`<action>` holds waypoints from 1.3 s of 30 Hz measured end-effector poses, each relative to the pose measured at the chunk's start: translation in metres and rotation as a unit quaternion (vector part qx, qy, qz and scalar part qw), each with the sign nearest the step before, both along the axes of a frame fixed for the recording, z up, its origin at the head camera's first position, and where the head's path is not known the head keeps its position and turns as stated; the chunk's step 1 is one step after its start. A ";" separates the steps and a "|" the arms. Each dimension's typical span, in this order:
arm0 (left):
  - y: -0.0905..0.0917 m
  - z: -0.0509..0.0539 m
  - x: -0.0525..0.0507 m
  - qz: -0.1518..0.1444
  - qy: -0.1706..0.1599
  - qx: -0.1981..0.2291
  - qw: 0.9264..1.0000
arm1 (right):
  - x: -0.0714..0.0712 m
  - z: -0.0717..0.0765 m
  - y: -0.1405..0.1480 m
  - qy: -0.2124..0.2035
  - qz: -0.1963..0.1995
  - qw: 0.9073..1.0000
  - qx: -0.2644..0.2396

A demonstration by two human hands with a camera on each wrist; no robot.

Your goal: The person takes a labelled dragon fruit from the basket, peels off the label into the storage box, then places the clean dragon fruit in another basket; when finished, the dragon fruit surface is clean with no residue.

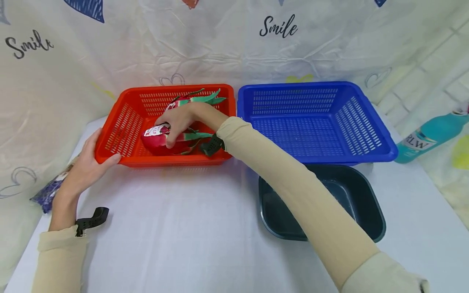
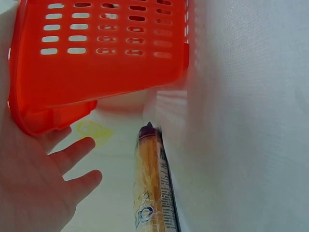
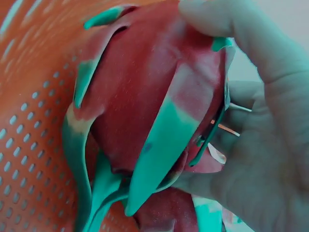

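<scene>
My right hand (image 1: pixel 179 120) reaches into the red basket (image 1: pixel 110 158) and grips a dragon fruit (image 1: pixel 155 144) with a white label. In the right wrist view, the thumb presses one side of the dragon fruit (image 3: pixel 145 92) and the fingers go round behind it, partly hidden. Its green-tipped scales point toward the wrist. A second dragon fruit (image 1: pixel 209 98) lies behind it in the basket, partly covered by the hand. My left hand (image 1: pixel 86 162) rests at the basket's front left corner; its fingers look spread and fairly straight in the left wrist view.
A blue basket (image 1: pixel 377 156) stands right of the red one. In front of it sits a dark tray (image 1: pixel 379 228), partly under my right sleeve. A turquoise bottle (image 1: pixel 432 136) is at far right, and a purple-ended packet (image 1: pixel 51 193) lies beside my left wrist.
</scene>
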State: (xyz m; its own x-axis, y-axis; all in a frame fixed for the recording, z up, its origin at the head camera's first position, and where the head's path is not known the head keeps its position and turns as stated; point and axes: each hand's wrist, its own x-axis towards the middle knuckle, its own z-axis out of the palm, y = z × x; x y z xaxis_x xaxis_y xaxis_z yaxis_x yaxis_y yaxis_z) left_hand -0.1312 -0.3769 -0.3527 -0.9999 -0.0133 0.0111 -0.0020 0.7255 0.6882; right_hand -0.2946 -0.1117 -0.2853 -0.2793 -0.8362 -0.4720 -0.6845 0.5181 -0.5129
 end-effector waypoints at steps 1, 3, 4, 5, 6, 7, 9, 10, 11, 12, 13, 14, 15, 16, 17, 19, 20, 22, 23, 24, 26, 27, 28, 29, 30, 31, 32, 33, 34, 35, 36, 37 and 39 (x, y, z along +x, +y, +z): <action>0.000 0.000 0.000 0.000 -0.001 0.000 1.000 | 0.000 0.001 0.001 -0.008 -0.007 1.000 -0.004; 0.000 0.001 0.000 0.000 -0.004 0.002 1.000 | -0.001 0.004 0.003 -0.022 -0.020 0.999 -0.014; 0.000 0.001 0.000 0.001 -0.006 0.002 1.000 | -0.001 0.005 0.003 -0.028 -0.025 0.999 -0.016; 0.000 0.001 0.000 0.002 -0.007 0.001 1.000 | -0.001 0.006 0.004 -0.033 -0.030 0.999 -0.015; 0.000 0.001 0.000 0.003 -0.008 0.002 1.000 | -0.002 0.006 0.004 -0.034 -0.032 0.999 -0.016; 0.001 0.001 0.000 0.003 -0.007 0.003 1.000 | -0.001 0.006 0.004 -0.035 -0.031 0.999 -0.015; 0.001 0.000 0.000 0.002 -0.007 0.005 1.000 | -0.002 0.006 0.005 -0.034 -0.030 0.999 -0.015; 0.001 0.000 0.000 0.002 -0.007 0.006 1.000 | -0.002 0.006 0.005 -0.033 -0.028 0.999 -0.016; 0.001 0.000 0.000 0.002 -0.007 0.007 1.000 | -0.001 0.006 0.005 -0.032 -0.025 0.999 -0.018; 0.001 0.000 0.000 0.002 -0.007 0.008 1.000 | -0.002 0.006 0.005 -0.031 -0.024 0.999 -0.023; 0.000 -0.001 0.000 0.002 -0.006 0.009 1.000 | -0.002 0.005 0.005 -0.033 -0.024 0.999 -0.027; 0.000 -0.001 0.000 0.002 -0.005 0.009 1.000 | -0.002 0.005 0.005 -0.034 -0.026 0.999 -0.032; 0.000 -0.001 0.000 0.002 -0.004 0.009 1.000 | -0.002 0.005 0.005 -0.032 -0.027 0.998 -0.036; 0.000 -0.001 0.000 0.003 -0.003 0.008 1.000 | -0.002 0.005 0.005 -0.032 -0.030 0.998 -0.042; 0.000 0.000 0.000 0.003 -0.001 0.006 1.000 | -0.003 0.005 0.005 -0.033 -0.033 0.998 -0.047; 0.001 0.000 0.000 0.003 0.002 0.005 1.000 | -0.003 0.004 0.005 -0.033 -0.040 0.997 -0.055; 0.001 0.000 0.000 0.003 0.004 0.005 1.000 | -0.004 0.004 0.005 -0.030 -0.040 0.997 -0.058; 0.001 -0.001 0.000 0.004 0.005 0.003 1.000 | -0.004 0.003 0.005 -0.023 -0.039 0.997 -0.067; 0.001 0.000 0.000 0.005 0.005 0.002 1.000 | -0.004 0.002 0.005 -0.019 -0.037 0.996 -0.073; 0.001 0.000 0.000 0.005 0.005 0.002 1.000 | -0.004 0.002 0.005 -0.016 -0.035 0.996 -0.078; 0.001 0.000 0.000 0.007 0.004 0.000 1.000 | -0.003 0.001 0.005 -0.010 -0.031 0.995 -0.092; 0.001 0.000 0.000 0.007 0.004 -0.001 1.000 | -0.003 0.001 0.006 -0.013 -0.032 0.994 -0.099; 0.002 0.000 0.000 0.007 0.004 -0.001 1.000 | -0.003 0.000 0.006 -0.019 -0.034 0.994 -0.106; 0.002 0.001 0.000 0.006 0.003 -0.001 1.000 | -0.002 -0.001 0.006 -0.025 -0.037 0.993 -0.111; 0.002 0.001 0.000 0.006 0.002 -0.001 1.000 | -0.002 -0.001 0.007 -0.031 -0.040 0.992 -0.116; 0.002 0.001 0.000 0.006 0.001 -0.001 1.000 | -0.002 -0.002 0.007 -0.038 -0.043 0.991 -0.120; 0.002 0.001 0.000 0.006 0.000 -0.001 1.000 | -0.001 -0.003 0.008 -0.042 -0.046 0.991 -0.122; 0.002 0.001 0.000 0.006 0.000 0.000 1.000 | -0.001 -0.003 0.008 -0.043 -0.047 0.990 -0.124; 0.003 0.000 0.001 0.006 -0.001 0.000 1.000 | -0.001 -0.004 0.009 -0.041 -0.048 0.990 -0.126; 0.003 0.000 0.001 0.007 -0.001 0.000 1.000 | -0.001 -0.004 0.009 -0.038 -0.049 0.990 -0.126; 0.003 0.000 0.001 0.007 0.000 0.000 1.000 | -0.001 -0.004 0.009 -0.035 -0.049 0.990 -0.126; 0.003 0.000 0.001 0.008 0.000 0.000 1.000 | -0.001 -0.004 0.009 -0.032 -0.049 0.990 -0.126; 0.003 0.000 0.001 0.009 0.002 -0.002 1.000 | 0.000 -0.003 0.008 -0.022 -0.045 0.991 -0.122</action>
State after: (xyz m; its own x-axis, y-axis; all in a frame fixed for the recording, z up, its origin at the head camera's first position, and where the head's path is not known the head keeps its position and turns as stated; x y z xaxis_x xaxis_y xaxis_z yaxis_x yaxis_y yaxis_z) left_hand -0.1298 -0.3741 -0.3522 -0.9994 -0.0320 0.0159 -0.0123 0.7275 0.6860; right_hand -0.2944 -0.1039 -0.2879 -0.3412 -0.9000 -0.2712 -0.6163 0.4320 -0.6584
